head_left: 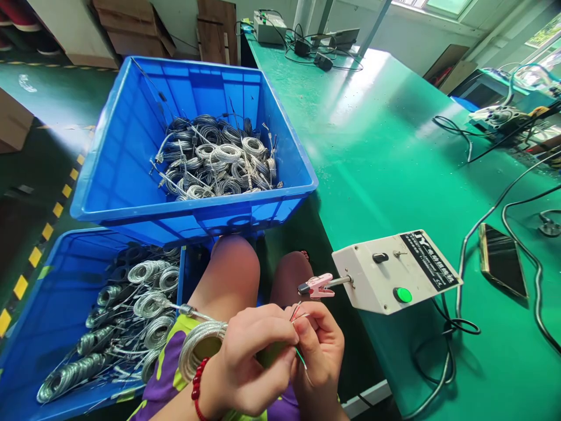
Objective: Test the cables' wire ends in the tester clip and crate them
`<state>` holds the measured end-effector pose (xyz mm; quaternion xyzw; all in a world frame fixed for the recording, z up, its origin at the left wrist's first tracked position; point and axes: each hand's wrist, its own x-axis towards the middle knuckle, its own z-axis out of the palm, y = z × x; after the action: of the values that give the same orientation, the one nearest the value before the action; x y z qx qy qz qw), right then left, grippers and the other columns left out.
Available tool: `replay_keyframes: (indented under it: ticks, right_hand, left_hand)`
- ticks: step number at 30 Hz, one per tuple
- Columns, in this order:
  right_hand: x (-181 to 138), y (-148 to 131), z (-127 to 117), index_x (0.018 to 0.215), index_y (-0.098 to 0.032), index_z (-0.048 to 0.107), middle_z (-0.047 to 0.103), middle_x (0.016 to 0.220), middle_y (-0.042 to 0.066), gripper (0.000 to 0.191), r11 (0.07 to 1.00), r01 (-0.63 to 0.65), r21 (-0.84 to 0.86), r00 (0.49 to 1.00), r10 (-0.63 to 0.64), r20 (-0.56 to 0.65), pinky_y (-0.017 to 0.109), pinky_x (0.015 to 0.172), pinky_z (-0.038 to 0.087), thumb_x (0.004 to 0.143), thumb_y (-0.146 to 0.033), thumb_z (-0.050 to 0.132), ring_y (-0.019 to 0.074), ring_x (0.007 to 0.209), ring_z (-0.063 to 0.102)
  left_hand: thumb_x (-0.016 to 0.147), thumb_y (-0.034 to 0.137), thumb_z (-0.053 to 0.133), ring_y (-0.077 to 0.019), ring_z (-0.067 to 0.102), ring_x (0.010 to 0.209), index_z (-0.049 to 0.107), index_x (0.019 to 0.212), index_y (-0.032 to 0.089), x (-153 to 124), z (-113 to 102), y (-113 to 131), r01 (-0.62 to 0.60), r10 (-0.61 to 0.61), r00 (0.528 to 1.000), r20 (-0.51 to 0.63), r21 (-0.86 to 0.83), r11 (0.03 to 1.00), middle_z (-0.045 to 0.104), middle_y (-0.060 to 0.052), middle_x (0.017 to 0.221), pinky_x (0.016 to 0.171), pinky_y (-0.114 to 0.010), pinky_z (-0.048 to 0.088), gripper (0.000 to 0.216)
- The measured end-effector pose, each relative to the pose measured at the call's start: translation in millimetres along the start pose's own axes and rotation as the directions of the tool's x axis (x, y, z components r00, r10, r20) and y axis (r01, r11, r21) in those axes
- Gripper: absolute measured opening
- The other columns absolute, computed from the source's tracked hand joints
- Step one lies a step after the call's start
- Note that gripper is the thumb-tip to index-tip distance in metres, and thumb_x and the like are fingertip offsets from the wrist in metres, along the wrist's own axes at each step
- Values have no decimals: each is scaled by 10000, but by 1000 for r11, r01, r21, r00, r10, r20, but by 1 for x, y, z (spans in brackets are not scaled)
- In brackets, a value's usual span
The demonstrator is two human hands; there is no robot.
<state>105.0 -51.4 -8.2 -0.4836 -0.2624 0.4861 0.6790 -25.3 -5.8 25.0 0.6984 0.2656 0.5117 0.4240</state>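
My left hand and my right hand are closed together over my lap, pinching the thin red, white and green wire ends of a silver cable coil that hangs round my left wrist. Just above my fingers a pink clip sticks out on a metal rod from a white tester box with a green button, standing on the green table's edge.
A blue bin of silver cable coils sits ahead on the left, a second blue bin of coils below it. On the green table lie a phone, black cables and equipment at the far end.
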Motion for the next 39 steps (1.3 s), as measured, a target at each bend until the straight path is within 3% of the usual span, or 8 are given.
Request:
replay_keyframes:
  ticks: [4, 8, 10, 17, 21, 27, 39]
  right_hand:
    - [17, -3, 4, 786, -208, 747, 596, 614, -10, 499, 994, -107, 3, 989, 106, -100, 259, 512, 424, 1026, -644, 784, 142, 552, 512]
    - [31, -6, 7, 1306, -275, 818, 626, 790, -6, 471, 968, -141, 207, 990, 143, 5, 297, 650, 513, 989, -624, 815, 174, 692, 559]
    - [35, -8, 8, 1433, -326, 783, 606, 844, -7, 513, 932, -177, 316, 984, 164, 67, 313, 702, 531, 983, -565, 850, 175, 729, 550]
    - [43, 5, 0, 1258, -354, 840, 417, 756, -59, 366, 898, -111, 425, 993, 80, 89, 254, 557, 387, 946, -529, 918, 128, 603, 261]
    - [50, 4, -1, 1146, -353, 840, 323, 716, -82, 375, 886, -157, 436, 986, 112, 125, 254, 524, 305, 894, -604, 959, 133, 590, 169]
    - [63, -11, 13, 800, -298, 653, 268, 775, -70, 545, 874, -146, 463, 989, 146, 36, 282, 579, 358, 701, -599, 1098, 167, 654, 190]
    - [59, -13, 12, 814, -275, 651, 297, 809, -68, 517, 830, -185, 526, 978, 206, 20, 258, 632, 435, 729, -516, 1100, 153, 680, 260]
  left_hand:
    - [994, 40, 645, -129, 612, 594, 685, 1105, 243, 2, 3, -1, 65, -59, 994, -89, 69, 995, 727, -9, 808, 562, -214, 488, 235]
    - [1017, 58, 679, -79, 532, 527, 694, 1077, 239, 5, 7, -3, 127, -101, 979, -178, 138, 982, 719, 30, 802, 495, -169, 430, 191]
    - [1014, 53, 698, -69, 527, 514, 703, 1059, 234, 7, 9, -5, 154, -118, 970, -213, 161, 975, 700, 51, 764, 491, -154, 435, 186]
    - [1000, 65, 760, -55, 557, 515, 718, 1043, 231, 10, 11, -10, 191, -127, 947, -294, 198, 961, 712, 65, 764, 502, -132, 464, 177]
    - [1004, 62, 755, -58, 568, 539, 717, 1058, 235, 9, 10, -12, 195, -130, 948, -291, 210, 958, 716, 61, 785, 523, -131, 479, 185]
    - [1022, 79, 760, -71, 591, 566, 715, 1083, 243, 10, 11, -13, 189, -141, 958, -252, 178, 966, 727, 47, 827, 536, -138, 499, 181]
    - [1017, 55, 754, -80, 621, 582, 699, 1110, 242, 12, 17, -18, 151, -102, 962, -253, 181, 972, 761, 34, 855, 566, -147, 536, 216]
